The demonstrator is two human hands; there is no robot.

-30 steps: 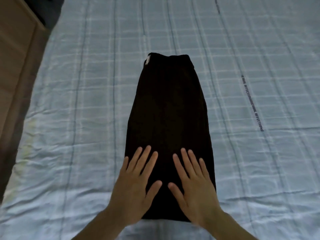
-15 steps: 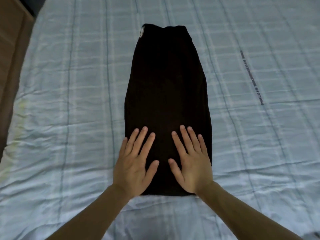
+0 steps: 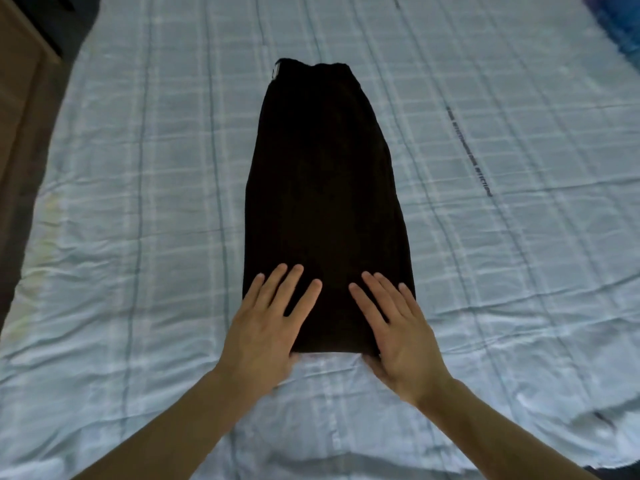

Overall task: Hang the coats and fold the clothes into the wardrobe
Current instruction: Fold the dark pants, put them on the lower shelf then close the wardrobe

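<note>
- A black garment (image 3: 325,209), folded into 1 long narrow strip, lies flat along the middle of a bed (image 3: 485,237) covered by a pale blue checked sheet; its far end carries a small white label at the left corner.
- The left hand (image 3: 266,327) rests palm down on the near left corner of the garment, fingers (image 3: 277,289) straight and spread, heel of the hand on the sheet just past the hem.
- The right hand (image 3: 398,327) mirrors it on the near right corner, fingers straight and slightly fanned, holding nothing; its thumb appears to lie at or under the near edge, though this cannot be told for certain.
- Judged purpose: the 2 flat hands press the near end down to smooth it and steady the strip, likely before the hem is lifted and folded toward the far end.
- Task stage, as a judgement: folding is in hand; the garment is not yet in the wardrobe, which is not clearly in view.
- Surroundings: a brown wooden panel (image 3: 17,109) runs along the left of the bed; a line of dark printed letters (image 3: 471,154) crosses the sheet to the right, well apart from the garment; a blue patterned fabric (image 3: 620,26) shows at the top right corner.
- Nothing lies on the garment or between the hands and its far end; wrinkles in the sheet near the hem are the only unevenness.
</note>
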